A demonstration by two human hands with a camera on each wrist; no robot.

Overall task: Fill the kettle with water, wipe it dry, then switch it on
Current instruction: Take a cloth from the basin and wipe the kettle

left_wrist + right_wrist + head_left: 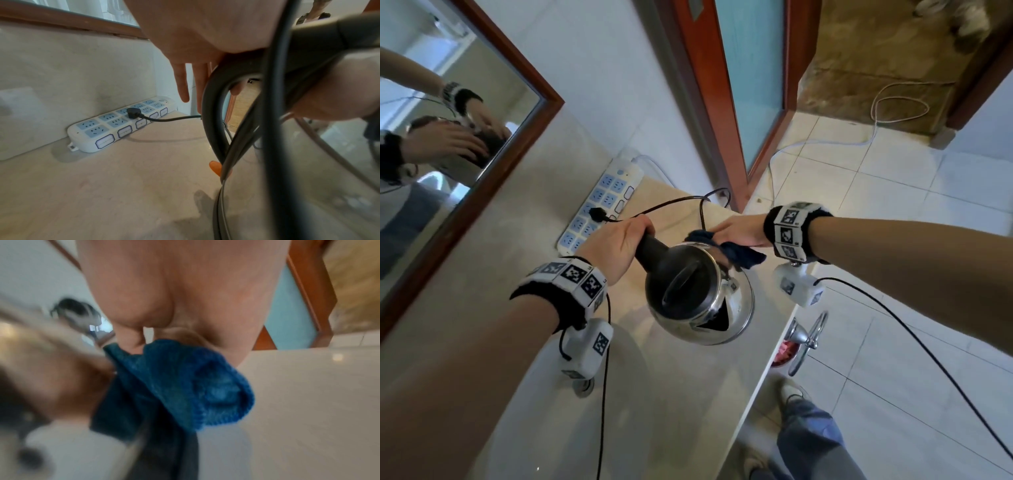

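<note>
A steel kettle (726, 308) with a black lid and a black handle (650, 248) is over the beige counter (688, 394), its lid shut. My left hand (619, 243) grips the handle; in the left wrist view the handle (213, 113) loops under my palm, and an orange switch (213, 167) shows at its foot. My right hand (736, 229) holds a dark blue cloth (743, 257) against the kettle's far side. The right wrist view shows the cloth (185, 386) bunched under my fingers, with the kettle (51, 369) blurred beside it.
A white power strip (602, 202) lies along the back wall with a black plug (597, 215) in it; its cord (671, 205) runs behind the kettle. A sink with a drain (583, 385) lies near left. A mirror (448, 137) hangs at left. The counter edge (774, 359) drops to tiled floor.
</note>
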